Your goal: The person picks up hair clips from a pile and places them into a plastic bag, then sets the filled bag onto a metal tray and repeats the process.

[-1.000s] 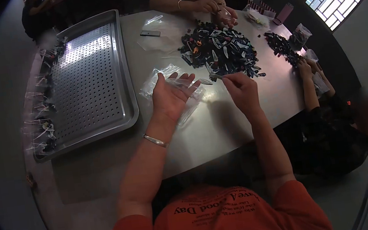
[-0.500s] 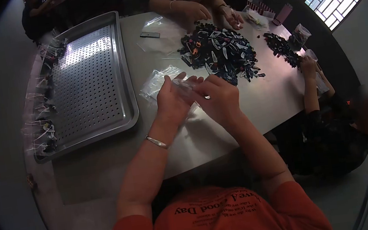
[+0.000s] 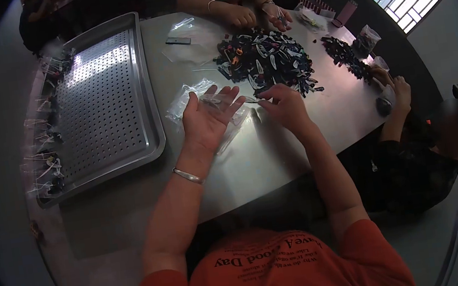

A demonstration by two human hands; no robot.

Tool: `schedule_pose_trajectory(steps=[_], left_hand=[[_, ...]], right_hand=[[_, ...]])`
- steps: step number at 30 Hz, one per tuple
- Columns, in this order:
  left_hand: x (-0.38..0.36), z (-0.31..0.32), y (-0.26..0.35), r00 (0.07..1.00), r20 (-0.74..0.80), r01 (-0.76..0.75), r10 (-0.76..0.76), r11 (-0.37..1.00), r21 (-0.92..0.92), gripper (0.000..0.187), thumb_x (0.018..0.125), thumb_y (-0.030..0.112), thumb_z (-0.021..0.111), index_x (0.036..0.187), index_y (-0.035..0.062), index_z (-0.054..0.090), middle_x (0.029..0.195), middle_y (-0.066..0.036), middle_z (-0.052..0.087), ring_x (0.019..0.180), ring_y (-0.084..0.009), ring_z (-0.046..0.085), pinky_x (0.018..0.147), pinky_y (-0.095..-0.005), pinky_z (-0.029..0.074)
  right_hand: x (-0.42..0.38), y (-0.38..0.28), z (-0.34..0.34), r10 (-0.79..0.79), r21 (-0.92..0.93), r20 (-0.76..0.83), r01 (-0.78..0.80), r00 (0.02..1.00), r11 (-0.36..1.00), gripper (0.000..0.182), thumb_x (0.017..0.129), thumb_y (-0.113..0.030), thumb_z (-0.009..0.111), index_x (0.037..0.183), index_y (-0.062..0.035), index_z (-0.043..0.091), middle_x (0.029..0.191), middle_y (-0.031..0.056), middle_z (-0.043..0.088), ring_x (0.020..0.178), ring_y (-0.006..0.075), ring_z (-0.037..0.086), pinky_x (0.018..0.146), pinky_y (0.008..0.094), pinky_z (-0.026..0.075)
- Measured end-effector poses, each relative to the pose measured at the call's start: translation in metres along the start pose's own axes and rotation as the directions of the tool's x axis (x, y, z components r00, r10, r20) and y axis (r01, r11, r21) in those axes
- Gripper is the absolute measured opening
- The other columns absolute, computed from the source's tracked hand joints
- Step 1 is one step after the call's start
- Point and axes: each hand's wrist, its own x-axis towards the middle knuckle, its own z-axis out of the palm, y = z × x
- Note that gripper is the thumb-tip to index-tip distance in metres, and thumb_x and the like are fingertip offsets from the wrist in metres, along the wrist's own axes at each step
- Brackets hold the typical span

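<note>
My left hand (image 3: 203,124) is turned palm up with its fingers stretched. A small clear plastic bag (image 3: 213,102) lies across its fingers, held by the thumb. Facing it, my right hand (image 3: 287,107) pinches a slim, dark, shiny piece (image 3: 252,100) that looks like a hair clip; its tip points at the bag's mouth. Beyond both hands is a heap of mostly dark hair clips (image 3: 270,59). More clear bags (image 3: 181,107) lie stacked on the table, partly behind my left hand.
A perforated metal tray (image 3: 149,95) takes up the table's left side, with bagged pieces (image 3: 49,161) along its outer edge. A dark flat bar (image 3: 178,41) rests on plastic sheets. A co-worker's hands (image 3: 238,15) work opposite; another person (image 3: 417,164) handles a smaller pile (image 3: 345,55) at right.
My hands have drawn apart, the right one moving a little to the right. My left fingers have spread, so the bag and the slim piece show more plainly.
</note>
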Motion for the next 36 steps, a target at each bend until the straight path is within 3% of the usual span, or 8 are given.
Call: schedule_pose_trajectory(steps=[6,9,12,20,27,29,33,36], left_hand=[[0.001,-0.002,0.004,0.999,0.032,-0.011,0.010,1.000,0.011,0.048,0.100,0.043,0.024,0.110,-0.0009,0.042,0.114,-0.027,0.049,0.115,-0.0432,0.047,0.101,-0.0613,0.038],[0.004,-0.006,0.005,0.997,0.081,-0.016,0.017,1.000,-0.008,0.049,0.099,0.043,0.025,0.111,-0.0006,0.042,0.115,-0.027,0.049,0.115,-0.0430,0.047,0.101,-0.0612,0.038],[0.001,0.000,0.003,0.999,0.027,-0.037,0.037,0.999,0.011,0.050,0.099,0.044,0.024,0.113,-0.0001,0.042,0.114,-0.027,0.050,0.114,-0.0426,0.048,0.101,-0.0601,0.037],[-0.004,0.000,-0.007,0.993,0.107,0.032,-0.046,0.991,0.131,0.053,0.099,0.046,0.019,0.119,0.0019,0.040,0.116,-0.026,0.051,0.115,-0.0420,0.048,0.100,-0.0563,0.038],[-0.006,0.001,-0.006,0.990,0.140,0.012,-0.034,0.988,0.152,0.054,0.099,0.045,0.019,0.123,0.0018,0.041,0.121,-0.026,0.051,0.116,-0.0385,0.049,0.102,-0.0508,0.037],[-0.003,-0.003,-0.004,0.989,0.148,0.016,-0.027,0.997,0.080,0.055,0.099,0.047,0.018,0.123,0.0011,0.037,0.120,-0.028,0.049,0.117,-0.0409,0.047,0.100,-0.0529,0.039],[0.003,-0.007,0.003,0.999,0.027,-0.024,0.027,0.996,-0.088,0.053,0.099,0.044,0.025,0.118,-0.0039,0.038,0.121,-0.031,0.046,0.117,-0.0453,0.047,0.101,-0.0613,0.037],[0.006,-0.009,0.007,0.999,0.010,-0.037,0.039,0.986,-0.160,0.052,0.099,0.044,0.027,0.116,-0.0045,0.039,0.121,-0.032,0.045,0.116,-0.0467,0.047,0.102,-0.0618,0.037]], right_hand=[[0.003,-0.001,0.028,-0.139,-0.344,0.065,0.153,0.988,0.926,0.014,0.078,-0.016,0.067,0.090,-0.0095,0.071,0.086,0.0072,0.063,0.071,0.0241,0.064,0.065,0.0326,0.051],[-0.002,-0.016,0.013,-0.020,-0.099,-0.059,0.014,0.998,0.995,0.011,0.082,-0.018,0.064,0.086,-0.0096,0.069,0.087,0.0065,0.065,0.072,0.0253,0.064,0.065,0.0347,0.051],[-0.018,-0.051,-0.011,-0.089,0.156,-0.170,0.116,0.981,0.981,0.005,0.078,-0.007,0.068,0.082,-0.0035,0.067,0.076,0.0084,0.065,0.059,0.0195,0.063,0.053,0.0291,0.048],[-0.025,-0.097,0.006,-0.455,-0.282,-0.133,0.407,0.880,0.869,0.012,0.069,-0.009,0.073,0.078,-0.0116,0.065,0.070,0.0016,0.061,0.057,0.0187,0.062,0.049,0.0289,0.050],[-0.017,-0.093,0.030,-0.486,-0.328,-0.122,0.427,0.866,0.843,0.014,0.071,-0.015,0.073,0.083,-0.0121,0.067,0.073,0.0021,0.064,0.058,0.0199,0.062,0.049,0.0292,0.049],[-0.018,-0.095,0.028,-0.498,-0.159,-0.150,0.476,0.854,0.865,0.015,0.073,-0.011,0.073,0.088,-0.0100,0.069,0.074,0.0041,0.065,0.058,0.0186,0.062,0.050,0.0280,0.049],[-0.015,-0.077,0.004,-0.175,0.241,-0.194,0.220,0.965,0.945,0.011,0.076,-0.006,0.070,0.087,-0.0057,0.071,0.067,0.0064,0.063,0.062,0.0135,0.062,0.052,0.0258,0.047],[0.009,-0.029,-0.001,-0.048,0.172,-0.162,0.076,0.986,0.982,0.013,0.078,-0.006,0.067,0.091,-0.0025,0.069,0.082,0.0105,0.065,0.066,0.0177,0.064,0.060,0.0277,0.050]])
